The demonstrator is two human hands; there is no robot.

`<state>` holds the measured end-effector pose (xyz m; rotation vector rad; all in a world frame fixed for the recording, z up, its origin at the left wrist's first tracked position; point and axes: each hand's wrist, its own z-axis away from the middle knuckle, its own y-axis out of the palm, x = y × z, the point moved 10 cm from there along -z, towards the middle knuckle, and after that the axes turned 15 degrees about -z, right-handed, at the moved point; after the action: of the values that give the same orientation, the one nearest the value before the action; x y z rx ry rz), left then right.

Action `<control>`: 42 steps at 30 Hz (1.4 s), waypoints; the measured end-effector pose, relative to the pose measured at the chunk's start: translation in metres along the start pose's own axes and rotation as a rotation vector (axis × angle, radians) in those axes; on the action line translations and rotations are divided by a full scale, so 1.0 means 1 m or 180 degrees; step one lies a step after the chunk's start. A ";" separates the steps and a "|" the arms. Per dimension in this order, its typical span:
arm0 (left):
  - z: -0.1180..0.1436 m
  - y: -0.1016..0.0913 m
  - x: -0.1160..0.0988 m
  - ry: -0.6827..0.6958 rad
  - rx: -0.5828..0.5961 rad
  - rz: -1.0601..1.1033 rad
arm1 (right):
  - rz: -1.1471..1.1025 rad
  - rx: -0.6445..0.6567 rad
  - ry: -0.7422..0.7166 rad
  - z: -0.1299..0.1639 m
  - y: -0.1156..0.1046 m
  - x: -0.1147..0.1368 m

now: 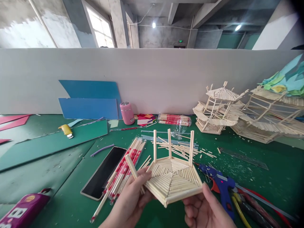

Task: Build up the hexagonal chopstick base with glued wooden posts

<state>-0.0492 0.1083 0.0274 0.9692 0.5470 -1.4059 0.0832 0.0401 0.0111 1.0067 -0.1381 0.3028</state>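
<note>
Your left hand [129, 202] pinches the near-left edge of the hexagonal stick base [173, 180], thumb on top and the other fingers curled beneath it. The same hand also holds a loose wooden stick [132, 167], which rises from between your fingertips and leans up and away to the left. Your right hand [206, 212] supports the base from the near-right, its thumb pressed along the front-right edge and the palm cupped loosely under it; the rest of those fingers are hidden, so you cannot tell how tightly they close.

The base sits level between both hands, just beyond your fingertips, with three upright posts [169, 144] standing along its far half. The near half carries no posts. The loose stick's long axis runs nearly parallel to those posts, only tilted, and its lower end lies just beside the left corner of the base, so your left hand is much the nearer one to that corner.

A blue glue gun [222, 182] lies just right of your right thumb, and a bundle of red-wrapped chopsticks [123, 171] lies left of your left fingers.
</note>
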 end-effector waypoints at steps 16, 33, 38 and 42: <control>0.003 -0.002 0.001 0.0072 0.0076 -0.0131 | -0.0228 0.0069 0.0120 -0.004 -0.006 -0.010; 0.015 -0.012 0.006 0.0247 -0.0446 -0.0185 | -0.0047 -0.0163 -0.0226 -0.015 -0.024 -0.008; 0.018 -0.006 0.015 0.0319 -0.0324 -0.0226 | 0.0255 -0.0165 -0.0603 -0.014 -0.024 -0.001; 0.018 -0.021 0.021 0.0405 -0.0411 -0.0726 | 0.0457 -0.0238 -0.0553 -0.008 -0.027 0.001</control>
<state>-0.0701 0.0842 0.0150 0.9177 0.8548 -1.4963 0.0928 0.0340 -0.0146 0.9499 -0.3779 0.3383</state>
